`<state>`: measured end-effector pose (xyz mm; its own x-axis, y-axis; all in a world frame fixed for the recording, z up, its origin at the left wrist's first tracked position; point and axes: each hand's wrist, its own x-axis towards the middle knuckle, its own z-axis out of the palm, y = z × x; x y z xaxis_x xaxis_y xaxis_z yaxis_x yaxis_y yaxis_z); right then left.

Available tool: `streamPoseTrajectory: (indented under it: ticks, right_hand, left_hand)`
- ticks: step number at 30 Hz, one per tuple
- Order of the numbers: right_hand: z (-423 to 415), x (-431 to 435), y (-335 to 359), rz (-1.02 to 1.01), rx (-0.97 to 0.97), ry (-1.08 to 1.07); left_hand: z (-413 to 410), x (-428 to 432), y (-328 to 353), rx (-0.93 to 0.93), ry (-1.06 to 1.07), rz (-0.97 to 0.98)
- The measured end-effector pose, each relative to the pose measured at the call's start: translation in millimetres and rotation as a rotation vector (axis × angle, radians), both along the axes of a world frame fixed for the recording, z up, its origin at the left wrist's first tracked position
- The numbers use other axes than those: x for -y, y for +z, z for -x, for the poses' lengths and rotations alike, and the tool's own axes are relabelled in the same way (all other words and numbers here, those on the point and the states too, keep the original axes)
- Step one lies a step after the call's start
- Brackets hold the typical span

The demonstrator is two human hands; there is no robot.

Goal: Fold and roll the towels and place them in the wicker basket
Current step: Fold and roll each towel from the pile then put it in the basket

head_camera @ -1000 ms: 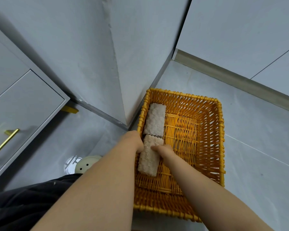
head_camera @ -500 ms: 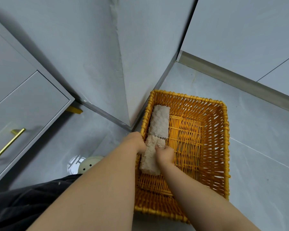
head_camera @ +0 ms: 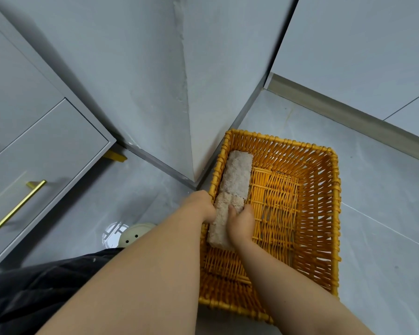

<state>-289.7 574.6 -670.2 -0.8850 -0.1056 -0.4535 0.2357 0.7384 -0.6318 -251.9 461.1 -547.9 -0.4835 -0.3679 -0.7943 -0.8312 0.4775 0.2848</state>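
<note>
The rolled towel (head_camera: 220, 224), judged soft and light, is clasped at its sides inside the basket (head_camera: 336, 213) by the left hand (head_camera: 200, 204) and right hand (head_camera: 241, 221).

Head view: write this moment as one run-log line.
near towel roll: in wicker basket, touching far towel roll | right hand: holds it | left hand: beside it, fingers hidden
</note>
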Motion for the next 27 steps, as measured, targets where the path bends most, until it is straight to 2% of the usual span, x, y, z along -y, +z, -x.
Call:
streamPoseTrajectory:
  ticks: [2, 5, 7, 9, 13, 16, 21, 27]
  right_hand:
    - [3.9, -8.8, 4.5, -0.1, -0.215, 0.143]
    - [7.7, -27.9, 9.9, -0.226, -0.53, 0.523]
    - [7.2, -35.2, 2.8, -0.314, -0.632, 0.783]
    - [8.6, -34.2, -4.4, -0.379, -0.618, 0.922]
    - [14.4, -11.3, -15.3, -0.453, -0.427, 0.974]
    - [14.1, 1.7, -20.2, -0.505, -0.357, 0.942]
    - [16.9, 10.0, -17.4, -0.551, -0.323, 0.958]
    - [22.9, 4.5, 7.1, -0.483, -0.363, 0.906]
  left_hand:
    - [0.0, 0.4, -0.9, -0.007, 0.005, -0.009]
    - [0.3, 0.8, -2.9, -0.003, 0.018, -0.015]
    - [0.2, 1.6, -2.3, -0.001, 0.028, -0.02]
    - [-0.4, 1.9, -2.3, -0.008, 0.03, -0.017]
    - [-1.3, 2.6, -4.9, -0.057, -0.01, 0.022]
    - [-2.0, 4.4, -8.9, -0.088, -0.023, 0.062]
    - [-2.5, 6.5, -7.6, -0.127, -0.032, 0.118]
    - [-5.9, 1.6, 11.3, -0.187, -0.013, 0.211]
